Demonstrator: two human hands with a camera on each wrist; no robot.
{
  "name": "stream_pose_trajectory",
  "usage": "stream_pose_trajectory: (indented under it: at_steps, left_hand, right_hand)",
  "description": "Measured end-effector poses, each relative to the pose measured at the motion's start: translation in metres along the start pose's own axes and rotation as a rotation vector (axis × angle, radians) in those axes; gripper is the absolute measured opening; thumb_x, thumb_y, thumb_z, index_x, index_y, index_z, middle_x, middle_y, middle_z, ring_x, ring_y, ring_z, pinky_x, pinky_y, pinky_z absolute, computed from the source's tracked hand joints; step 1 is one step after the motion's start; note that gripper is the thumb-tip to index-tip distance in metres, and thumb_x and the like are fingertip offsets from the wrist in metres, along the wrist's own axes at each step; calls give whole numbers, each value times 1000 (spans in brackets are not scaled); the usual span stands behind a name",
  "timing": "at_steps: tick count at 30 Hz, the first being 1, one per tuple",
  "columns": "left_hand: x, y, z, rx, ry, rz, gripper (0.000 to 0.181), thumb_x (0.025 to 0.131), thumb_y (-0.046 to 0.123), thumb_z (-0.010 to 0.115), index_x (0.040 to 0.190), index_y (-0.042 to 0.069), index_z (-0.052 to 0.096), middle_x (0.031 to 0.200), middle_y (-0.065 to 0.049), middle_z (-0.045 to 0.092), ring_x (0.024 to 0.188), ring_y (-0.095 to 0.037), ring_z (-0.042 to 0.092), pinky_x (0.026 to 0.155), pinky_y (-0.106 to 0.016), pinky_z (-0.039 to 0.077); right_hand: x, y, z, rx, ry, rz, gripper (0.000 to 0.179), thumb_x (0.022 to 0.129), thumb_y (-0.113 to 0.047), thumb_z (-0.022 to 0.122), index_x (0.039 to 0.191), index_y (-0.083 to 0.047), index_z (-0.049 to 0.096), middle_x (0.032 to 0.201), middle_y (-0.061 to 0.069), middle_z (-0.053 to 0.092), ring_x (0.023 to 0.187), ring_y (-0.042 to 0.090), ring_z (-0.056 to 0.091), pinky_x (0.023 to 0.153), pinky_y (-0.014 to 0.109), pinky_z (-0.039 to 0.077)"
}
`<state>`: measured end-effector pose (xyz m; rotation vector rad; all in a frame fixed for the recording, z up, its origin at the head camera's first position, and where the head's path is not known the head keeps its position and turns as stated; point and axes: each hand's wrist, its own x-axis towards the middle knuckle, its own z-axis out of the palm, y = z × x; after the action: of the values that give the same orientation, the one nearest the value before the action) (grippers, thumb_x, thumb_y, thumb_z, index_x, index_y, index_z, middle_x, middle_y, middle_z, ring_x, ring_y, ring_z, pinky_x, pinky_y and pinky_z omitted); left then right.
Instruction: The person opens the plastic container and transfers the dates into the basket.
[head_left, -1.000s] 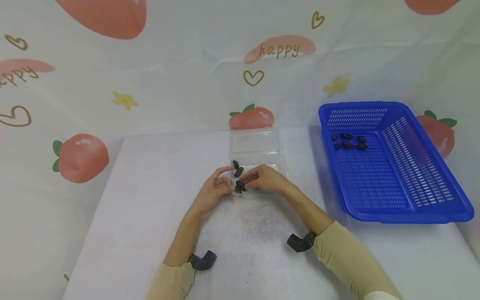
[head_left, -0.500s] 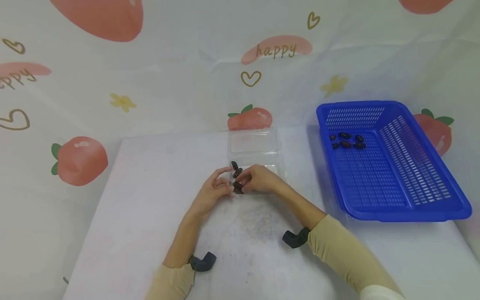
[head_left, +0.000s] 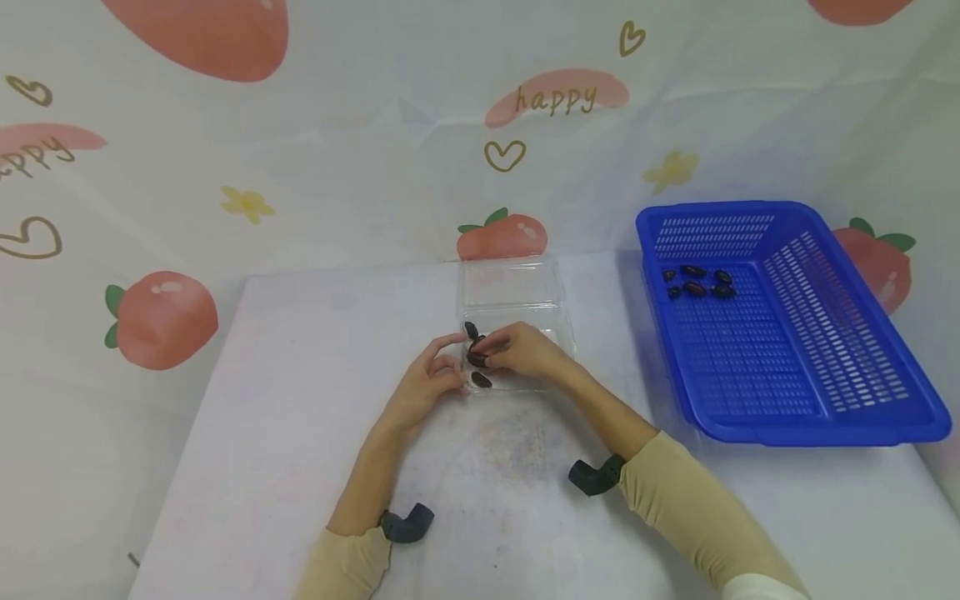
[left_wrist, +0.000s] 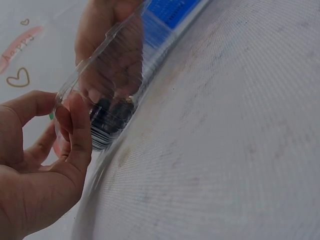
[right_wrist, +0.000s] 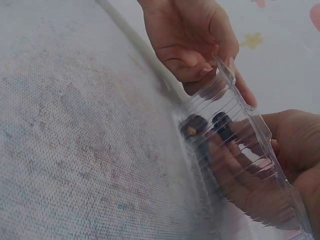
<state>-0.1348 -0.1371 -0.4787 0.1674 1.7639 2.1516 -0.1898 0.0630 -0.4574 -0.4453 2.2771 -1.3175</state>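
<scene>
A clear plastic clamshell box (head_left: 528,379) lies on the table with its lid (head_left: 510,283) folded back. My left hand (head_left: 422,385) holds the box's left rim, fingers and thumb bent at the edge; the left wrist view shows the same left hand (left_wrist: 47,165) there. Inside the box, my right hand (head_left: 527,354) pinches a dark brown date (head_left: 477,360) near the left wall. One date (head_left: 482,380) lies closer to the front, another date (head_left: 471,330) farther back. A further date beside the right fingertips is partly covered. Through the clear wall, the right wrist view shows a dark date (right_wrist: 194,125).
A blue plastic basket (head_left: 810,429) stands on the right side of the table (head_left: 300,350), with several dates (head_left: 695,289) at its far left corner. Behind the table hangs a white cloth (head_left: 360,200) printed with fruit and hearts.
My right hand has shifted a date away from the front one, towards the back of the box, leaving a gap between them. The left hand has stayed at the rim.
</scene>
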Motion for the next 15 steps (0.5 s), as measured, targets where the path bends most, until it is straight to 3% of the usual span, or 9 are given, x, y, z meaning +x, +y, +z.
stream_pose_trajectory:
  at_steps: [8,15]
  left_hand:
    - [0,2,-1,7,-4,-12,57,84,-7,57,136,10,38,83,-8,46,77,-20,54,74,-36,52]
    - [-2,8,3,-3,-5,-10,58,83,-9,55,135,8,38,82,-8,47,78,-21,54,74,-37,51]
  right_hand:
    - [-4,0,-6,28,33,-36,18,87,-14,59,97,-19,72,96,-7,66,85,8,61,72,25,48]
    - [-13,-2,-19,82,57,-44,18,85,-13,61,99,-18,71,98,-5,66,86,11,62,74,27,51]
